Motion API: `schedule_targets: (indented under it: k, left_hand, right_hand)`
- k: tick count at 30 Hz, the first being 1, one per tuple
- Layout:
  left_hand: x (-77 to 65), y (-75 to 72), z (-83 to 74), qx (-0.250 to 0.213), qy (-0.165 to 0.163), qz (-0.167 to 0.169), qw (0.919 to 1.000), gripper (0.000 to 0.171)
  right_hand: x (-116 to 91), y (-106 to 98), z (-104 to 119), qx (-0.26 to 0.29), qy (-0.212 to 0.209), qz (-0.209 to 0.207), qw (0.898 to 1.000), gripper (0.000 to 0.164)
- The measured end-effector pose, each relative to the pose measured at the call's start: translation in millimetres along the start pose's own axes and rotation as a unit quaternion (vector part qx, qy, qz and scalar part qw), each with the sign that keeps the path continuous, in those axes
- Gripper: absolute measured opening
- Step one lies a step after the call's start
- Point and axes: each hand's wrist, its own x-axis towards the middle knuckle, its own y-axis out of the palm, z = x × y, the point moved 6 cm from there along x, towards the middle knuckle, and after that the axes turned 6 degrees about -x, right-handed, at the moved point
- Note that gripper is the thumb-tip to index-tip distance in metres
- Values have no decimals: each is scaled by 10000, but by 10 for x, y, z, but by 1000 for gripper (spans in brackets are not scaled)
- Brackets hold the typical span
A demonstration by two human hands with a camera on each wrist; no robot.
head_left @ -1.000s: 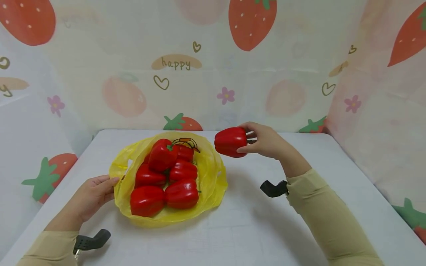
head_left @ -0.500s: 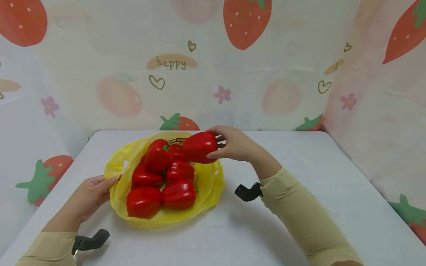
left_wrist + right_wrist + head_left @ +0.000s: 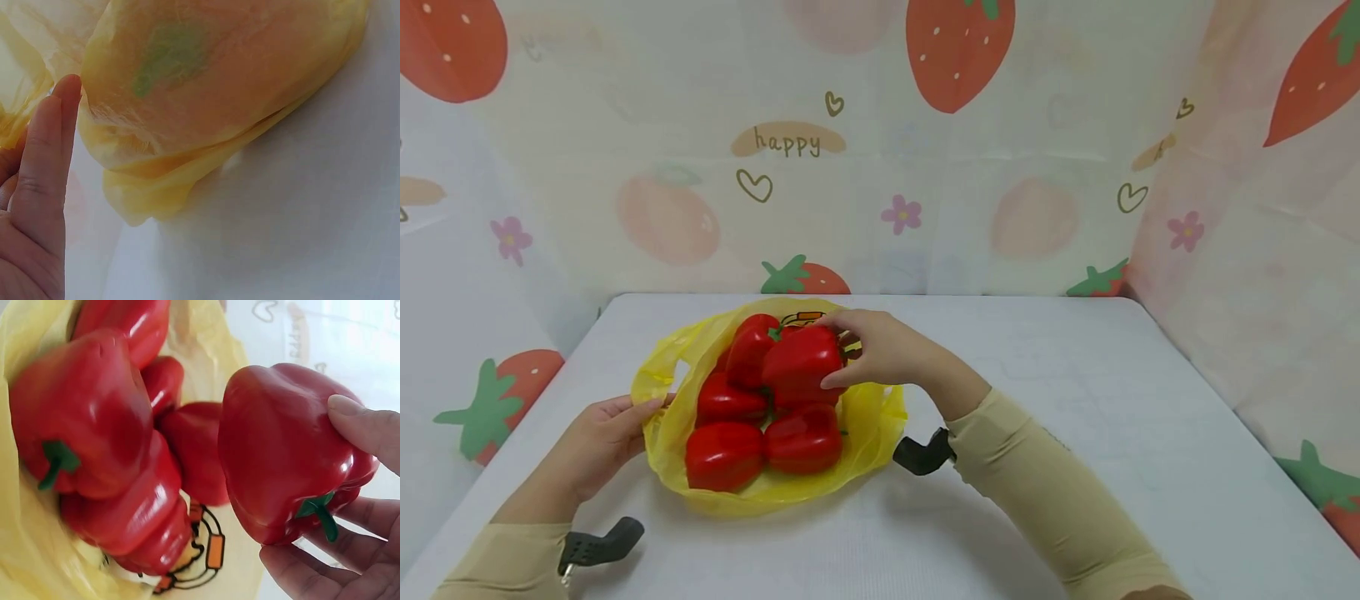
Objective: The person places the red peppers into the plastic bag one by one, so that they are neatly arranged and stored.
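My right hand (image 3: 883, 354) holds a red bell pepper (image 3: 803, 364) by its stem end, over the other peppers in the yellow plastic bag (image 3: 876, 433). The right wrist view shows the thumb on one side of this held pepper (image 3: 281, 450) and the fingers on the other, near its green stem. Several more red bell peppers (image 3: 724, 456) fill the bag's mouth. At the bag's left rim, my left hand (image 3: 606, 446) pinches the plastic between thumb and fingers. A green stem (image 3: 172, 56) shows through the bag in the left wrist view.
The bag lies on a white table (image 3: 1037, 400). Behind it hangs a strawberry-print backdrop (image 3: 955, 167), which also covers both sides. A black curved wrist mount (image 3: 923, 454) juts from the right sleeve, another mount (image 3: 602, 542) from the left.
My right hand has carried the bell pepper leftward and down, from right of the bag to over the peppers inside. The left hand stays at the bag's rim.
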Motion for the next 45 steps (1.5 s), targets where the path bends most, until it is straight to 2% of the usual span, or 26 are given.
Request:
schedule_targets:
  k: [7, 12, 26, 35, 39, 42, 45]
  left_hand:
    - [-3, -28, -19, -29, 80, 16, 10000, 49]
    - [-8, -17, -36, -164, 94, 95, 9998, 40]
    - [-19, -22, -35, -186, -46, 35, 9998, 45]
    - [-30, -31, -39, -211, 2, 47, 9998, 42]
    - [-31, -36, -36, -170, 39, 33, 9998, 42]
    - [-26, -39, -30, -164, 42, 10, 9999, 42]
    - [-24, -54, -25, -134, 14, -28, 9999, 45]
  right_hand:
    - [64, 135, 84, -70, -173, 186, 9997, 64]
    - [91, 240, 103, -171, -90, 326, 9993, 63]
    - [230, 445, 126, -912, 22, 246, 9955, 67]
    - [261, 528, 102, -655, 245, 168, 9974, 71]
    - [260, 568, 94, -684, 228, 282, 9970, 80]
    - [253, 586, 55, -507, 283, 372, 9976, 86]
    - [246, 548, -2, -390, 310, 339, 9982, 85]
